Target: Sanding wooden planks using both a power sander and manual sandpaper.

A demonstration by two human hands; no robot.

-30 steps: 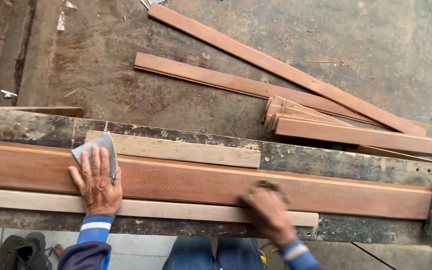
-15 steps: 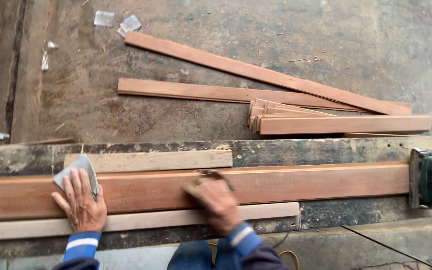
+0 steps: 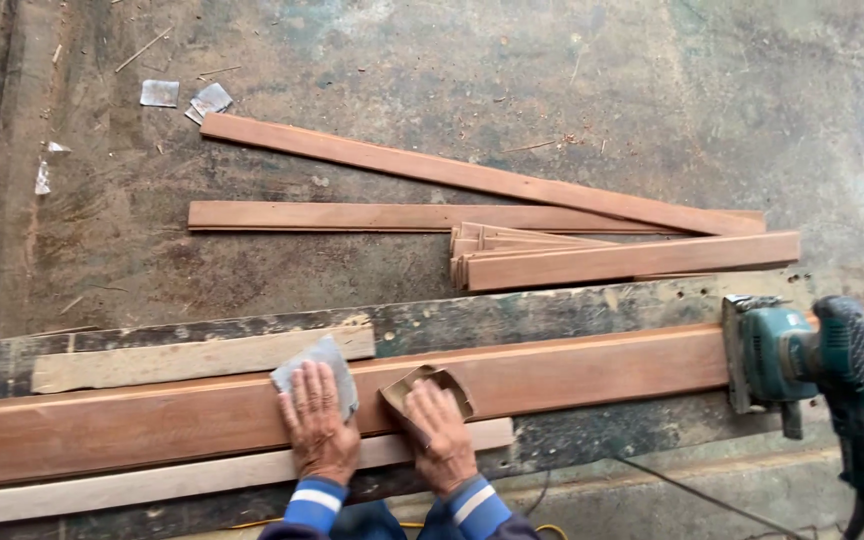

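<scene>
A long reddish wooden board lies lengthwise on a worn workbench. My left hand presses flat on it, with a grey sheet of sandpaper under the fingers. Just to its right, my right hand presses a folded brown piece of sandpaper onto the same board. A thin pale strip lies along the board's near side, and a pale flat plank lies behind it.
A green electric sander sits on the board's right end, with its cable trailing down. Several reddish boards and a stack of slats lie on the concrete floor beyond the bench. Paper scraps lie far left.
My right hand has slid left along the board with its brown sandpaper, ending close beside my left hand. The view has shifted right, bringing the sander fully into sight.
</scene>
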